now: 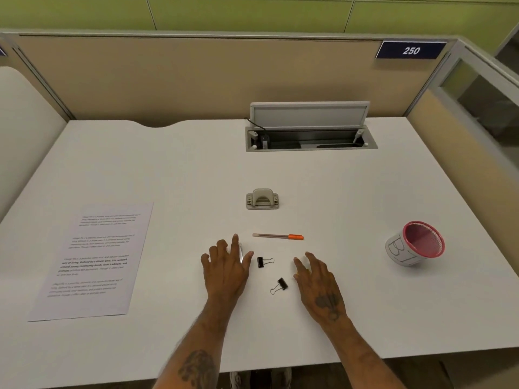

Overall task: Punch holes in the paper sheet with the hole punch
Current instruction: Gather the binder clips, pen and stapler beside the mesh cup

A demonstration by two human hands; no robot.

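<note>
Head view: white tabletop (168, 169) inside a beige partitioned booth.
Paper sheet (90, 262): printed, flat near the left edge of the tabletop, well apart from both hands.
Left hand (227, 269): palm down near the front edge, fingers straight and spread, gripping nothing; a clear object (241, 252) is partly hidden under them.
Binder clips: one binder clip (264, 261) just beside the left thumb, a second binder clip (280, 285) between the hands.
Hole punch (262, 199): mid-tabletop, beyond the hands, untouched.
Pen (278, 236): orange-capped, lying crosswise between punch and hands.
Right hand (317, 282): palm down, fingers relaxed, holding nothing.
Cable hatch (309, 136): lid up, at the back edge.
Mesh cup (415, 244): pink, paper-wrapped, near the right edge.
</note>
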